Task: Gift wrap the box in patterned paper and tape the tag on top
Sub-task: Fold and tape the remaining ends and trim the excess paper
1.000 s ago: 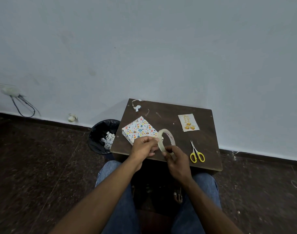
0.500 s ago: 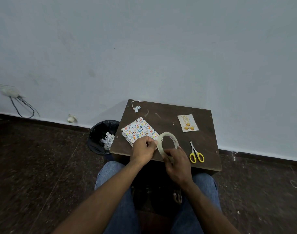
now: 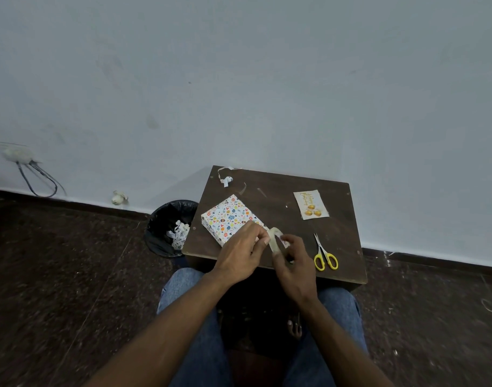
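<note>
Fingers of the right hand [image 3: 295,263] curl around a roll of tape [image 3: 275,241], gripping it edge-on above the near part of the table [image 3: 278,191]. Thumb and forefinger of the left hand [image 3: 243,254] meet at the roll's left edge, apparently pinching the tape end (motion blur hides the strip itself). Other left fingers loosely bent.

Wrapped box [image 3: 230,217]: flat on the table's left half, covered in white paper with coloured eggs and hearts, one corner pointing far. Its near-right corner is hidden under the left hand; cannot tell if the hand touches it.

Tag [image 3: 311,204]: cream card with gold lettering and three yellow shapes, lying flat toward the far right of the table, well apart from the box.

Scissors [image 3: 323,254]: yellow handles, blades closed, tips pointing far, just right of the right hand.

Curled paper scraps [image 3: 226,178] at the table's far left corner.

Black bin [image 3: 166,227] on the floor left of the table, paper offcuts inside. The person sits at the near edge, blue jeans [image 3: 188,308] visible.
</note>
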A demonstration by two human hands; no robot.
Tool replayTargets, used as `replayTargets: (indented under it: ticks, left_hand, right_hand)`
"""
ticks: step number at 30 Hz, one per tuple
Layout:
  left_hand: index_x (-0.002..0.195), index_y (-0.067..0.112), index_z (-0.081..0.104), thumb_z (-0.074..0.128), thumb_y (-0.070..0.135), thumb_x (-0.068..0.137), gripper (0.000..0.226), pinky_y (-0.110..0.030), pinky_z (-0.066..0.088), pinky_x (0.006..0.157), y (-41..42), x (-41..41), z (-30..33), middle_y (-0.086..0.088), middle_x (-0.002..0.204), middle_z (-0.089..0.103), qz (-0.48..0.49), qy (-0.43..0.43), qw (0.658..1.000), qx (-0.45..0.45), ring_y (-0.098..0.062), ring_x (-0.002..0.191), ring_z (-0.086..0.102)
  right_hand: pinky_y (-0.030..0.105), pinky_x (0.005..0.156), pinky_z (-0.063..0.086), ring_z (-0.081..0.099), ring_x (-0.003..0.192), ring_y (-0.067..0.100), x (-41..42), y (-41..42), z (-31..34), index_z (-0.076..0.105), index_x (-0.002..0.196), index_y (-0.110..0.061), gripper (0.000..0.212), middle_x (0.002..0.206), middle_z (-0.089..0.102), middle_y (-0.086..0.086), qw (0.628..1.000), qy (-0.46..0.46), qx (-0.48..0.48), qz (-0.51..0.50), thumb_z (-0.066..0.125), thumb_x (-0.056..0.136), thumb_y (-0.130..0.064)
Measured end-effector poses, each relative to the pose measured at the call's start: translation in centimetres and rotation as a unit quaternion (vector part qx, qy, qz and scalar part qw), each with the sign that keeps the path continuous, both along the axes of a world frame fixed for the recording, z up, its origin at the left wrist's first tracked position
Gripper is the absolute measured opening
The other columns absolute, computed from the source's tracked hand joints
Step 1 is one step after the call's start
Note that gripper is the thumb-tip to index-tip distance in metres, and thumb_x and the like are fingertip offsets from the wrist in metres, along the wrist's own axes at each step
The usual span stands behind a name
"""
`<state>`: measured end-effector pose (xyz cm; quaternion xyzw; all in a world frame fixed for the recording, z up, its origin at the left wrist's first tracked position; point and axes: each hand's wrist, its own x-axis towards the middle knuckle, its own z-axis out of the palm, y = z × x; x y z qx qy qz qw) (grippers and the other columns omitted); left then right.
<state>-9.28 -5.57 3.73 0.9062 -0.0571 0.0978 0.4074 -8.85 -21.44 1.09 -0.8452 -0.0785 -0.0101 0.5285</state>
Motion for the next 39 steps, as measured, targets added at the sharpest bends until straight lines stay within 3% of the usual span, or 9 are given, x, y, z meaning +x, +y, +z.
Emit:
replayTargets:
  ticks: [4, 7, 10, 15, 24, 30, 33, 36, 39]
  left_hand:
    - [0.099, 0.021, 0.056, 0.050, 0.033, 0.094, 0.014, -0.038, 0.049, 0.075, -0.2, 0.1, 0.5, 0.011, 0.099, 0.056, -0.023, 0.011, 1.000, -0.006, -0.007, 0.092, 0.055]
    - [0.099, 0.023, 0.056, 0.058, 0.034, 0.090, 0.015, -0.037, 0.050, 0.077, -0.5, -0.1, 0.6, 0.013, 0.099, 0.058, 0.004, 0.010, 1.000, -0.015, -0.006, 0.093, 0.057]
    - [0.102, 0.024, 0.056, 0.064, 0.027, 0.090, 0.015, -0.034, 0.051, 0.079, -0.9, 0.0, 0.0, 0.016, 0.098, 0.057, 0.043, -0.009, 0.999, -0.032, -0.001, 0.095, 0.056]
    - [0.129, 0.022, 0.056, 0.071, 0.019, 0.088, 0.044, -0.015, 0.045, 0.089, -1.6, 0.1, -0.7, 0.013, 0.109, 0.063, 0.073, 0.024, 0.984, -0.162, 0.002, 0.109, 0.057]
    - [0.089, 0.015, 0.078, 0.076, 0.016, 0.079, 0.010, -0.033, 0.052, 0.091, -2.3, 0.4, -1.1, 0.006, 0.096, 0.073, 0.128, -0.043, 0.963, -0.233, -0.013, 0.100, 0.066]
    - [0.084, 0.010, 0.074, 0.073, 0.010, 0.082, 0.002, -0.014, 0.046, 0.085, -2.1, 0.2, -0.5, 0.010, 0.095, 0.061, 0.111, -0.049, 0.976, -0.181, -0.006, 0.098, 0.060]
    - [0.082, 0.012, 0.073, 0.072, 0.004, 0.082, 0.009, -0.011, 0.041, 0.090, -2.1, 0.0, -0.1, 0.014, 0.098, 0.059, 0.082, -0.029, 0.978, -0.188, 0.000, 0.106, 0.056]
    - [0.080, 0.011, 0.072, 0.071, 0.001, 0.082, 0.011, -0.010, 0.042, 0.090, -2.3, -0.2, 0.5, 0.012, 0.097, 0.061, 0.035, -0.019, 0.977, -0.210, 0.002, 0.108, 0.057]
    - [0.076, 0.021, 0.068, 0.071, -0.003, 0.082, 0.025, -0.012, 0.044, 0.087, -2.4, 0.0, 1.1, 0.009, 0.094, 0.064, 0.021, 0.003, 0.968, -0.250, 0.004, 0.106, 0.060]
  right_hand:
    - [0.024, 0.059, 0.045, 0.062, 0.067, 0.006, 0.0, 0.0, 0.6, 0.049, 0.129, -0.039, 0.032, 0.086, 0.070, -0.010, 0.997, -0.019, -0.039, 0.072, 0.052, 0.097, -0.033]
    - [0.034, 0.063, 0.052, 0.066, 0.072, 0.009, -0.1, 0.1, 0.9, 0.054, 0.124, -0.037, 0.029, 0.087, 0.071, -0.010, 0.996, -0.014, 0.008, 0.092, 0.048, 0.096, -0.040]
    - [0.038, 0.070, 0.055, 0.068, 0.082, 0.012, -0.3, 0.2, 1.3, 0.058, 0.122, -0.035, 0.032, 0.091, 0.071, -0.008, 0.992, 0.009, 0.070, 0.102, 0.053, 0.091, -0.029]
    - [0.045, 0.081, 0.057, 0.069, 0.099, 0.019, -0.2, 0.1, 1.5, 0.061, 0.122, -0.026, 0.037, 0.106, 0.072, -0.003, 0.986, 0.038, 0.129, 0.104, 0.057, 0.093, -0.003]
    - [0.033, 0.068, 0.050, 0.062, 0.073, 0.014, -0.4, 0.6, 2.3, 0.065, 0.119, -0.019, 0.038, 0.084, 0.072, 0.002, 0.974, 0.074, 0.195, 0.092, 0.060, 0.086, 0.000]
    - [0.031, 0.069, 0.052, 0.062, 0.073, 0.007, -0.5, 0.9, 2.2, 0.065, 0.121, -0.017, 0.045, 0.080, 0.072, -0.004, 0.967, 0.099, 0.221, 0.077, 0.055, 0.090, 0.014]
    - [0.034, 0.069, 0.054, 0.062, 0.078, 0.019, -0.5, 1.0, 2.1, 0.063, 0.124, -0.021, 0.048, 0.090, 0.073, 0.012, 0.962, 0.113, 0.241, 0.062, 0.054, 0.091, 0.013]
    - [0.024, 0.071, 0.055, 0.068, 0.085, 0.020, -0.3, 0.7, 1.9, 0.061, 0.125, -0.018, 0.043, 0.095, 0.076, 0.001, 0.963, 0.109, 0.241, 0.051, 0.056, 0.092, 0.010]
    - [0.028, 0.074, 0.052, 0.066, 0.090, 0.041, 0.2, 0.1, 1.6, 0.061, 0.129, -0.009, 0.040, 0.097, 0.070, 0.021, 0.964, 0.108, 0.241, 0.035, 0.060, 0.092, 0.006]
